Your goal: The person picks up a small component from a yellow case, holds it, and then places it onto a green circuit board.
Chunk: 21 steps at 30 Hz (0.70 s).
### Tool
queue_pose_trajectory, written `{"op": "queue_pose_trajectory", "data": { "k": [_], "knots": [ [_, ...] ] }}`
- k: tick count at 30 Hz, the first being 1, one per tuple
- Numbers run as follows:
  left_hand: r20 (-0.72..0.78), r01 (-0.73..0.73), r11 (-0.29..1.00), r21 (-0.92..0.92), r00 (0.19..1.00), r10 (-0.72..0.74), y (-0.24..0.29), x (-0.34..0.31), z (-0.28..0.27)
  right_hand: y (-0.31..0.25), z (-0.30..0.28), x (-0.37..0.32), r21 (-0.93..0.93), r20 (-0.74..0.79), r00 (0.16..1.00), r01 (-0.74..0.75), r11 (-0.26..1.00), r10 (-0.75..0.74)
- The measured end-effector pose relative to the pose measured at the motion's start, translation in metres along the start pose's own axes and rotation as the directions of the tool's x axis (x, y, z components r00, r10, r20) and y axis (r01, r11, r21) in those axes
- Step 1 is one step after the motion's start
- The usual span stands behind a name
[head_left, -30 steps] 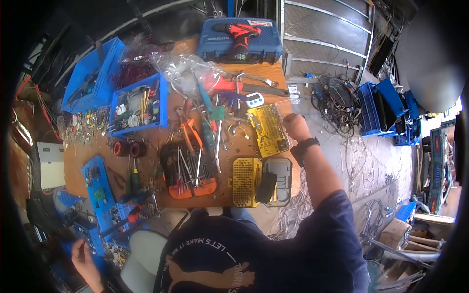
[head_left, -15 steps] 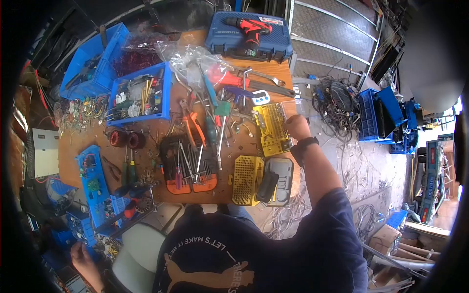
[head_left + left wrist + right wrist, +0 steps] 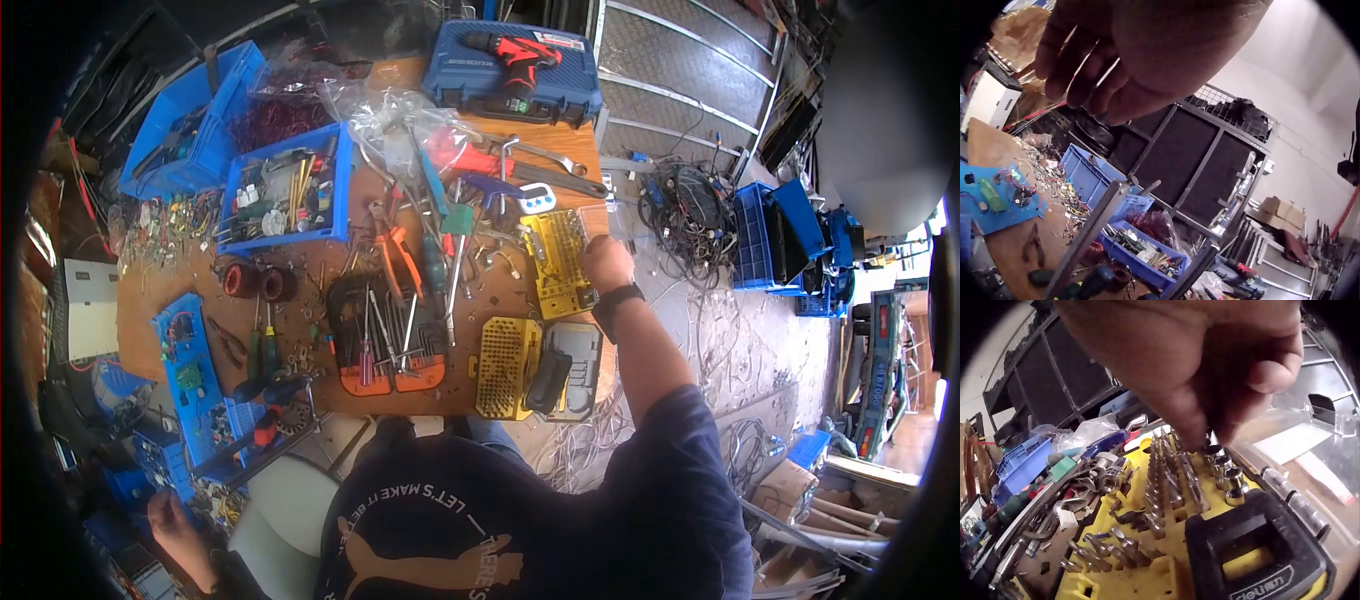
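In the head view my right hand (image 3: 608,264) is over the right edge of a yellow bit case (image 3: 556,275). The right wrist view shows the hand (image 3: 1210,356) with curled fingers, thumb and fingertip pinching at the far end of a row of chrome sockets (image 3: 1234,485); the pinched piece is mostly hidden. Drill bits (image 3: 1154,487) stand in rows beside it. A black holder (image 3: 1254,550) lies at the case's near end. My left hand (image 3: 180,535) hangs left of the chair, holding nothing; its fingers bend loosely in the left wrist view (image 3: 1147,56).
A second yellow case (image 3: 505,368) lies open at the table's front edge, left of a black object (image 3: 548,382). Pliers (image 3: 398,262), a hex key set (image 3: 418,376) and blue bins (image 3: 285,240) cover the middle and left. A red drill (image 3: 520,65) rests on a blue case (image 3: 455,75).
The head view has shifted slightly, with the table sitting a little differently in it. My right hand stays at the yellow case, and my left hand still hangs beside the chair.
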<state>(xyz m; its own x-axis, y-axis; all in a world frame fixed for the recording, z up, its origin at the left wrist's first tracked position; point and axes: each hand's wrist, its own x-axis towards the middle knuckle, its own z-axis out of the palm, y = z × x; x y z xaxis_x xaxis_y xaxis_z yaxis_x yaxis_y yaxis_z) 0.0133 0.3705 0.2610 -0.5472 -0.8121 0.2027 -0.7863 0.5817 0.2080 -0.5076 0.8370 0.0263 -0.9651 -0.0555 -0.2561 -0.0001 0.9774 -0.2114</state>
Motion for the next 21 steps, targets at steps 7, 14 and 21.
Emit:
{"op": "queue_pose_trajectory", "data": {
  "k": [7,14,21],
  "knots": [
    [-0.12,-0.033,0.999,-0.002,0.992,0.033,0.022,-0.007,0.003,-0.002,0.005,0.003,-0.026,0.014,0.998,-0.054,0.998,0.055],
    [-0.027,0.034,0.999,-0.034,0.999,-0.035,0.036,-0.009,0.0,0.003,0.016,0.008,-0.093,0.014,1.0,0.013,0.996,-0.012],
    [-0.083,0.012,0.999,-0.048,0.996,-0.016,0.039,-0.008,0.004,0.021,0.024,0.02,0.136,0.068,0.998,-0.018,0.991,0.009]
  ]
}}
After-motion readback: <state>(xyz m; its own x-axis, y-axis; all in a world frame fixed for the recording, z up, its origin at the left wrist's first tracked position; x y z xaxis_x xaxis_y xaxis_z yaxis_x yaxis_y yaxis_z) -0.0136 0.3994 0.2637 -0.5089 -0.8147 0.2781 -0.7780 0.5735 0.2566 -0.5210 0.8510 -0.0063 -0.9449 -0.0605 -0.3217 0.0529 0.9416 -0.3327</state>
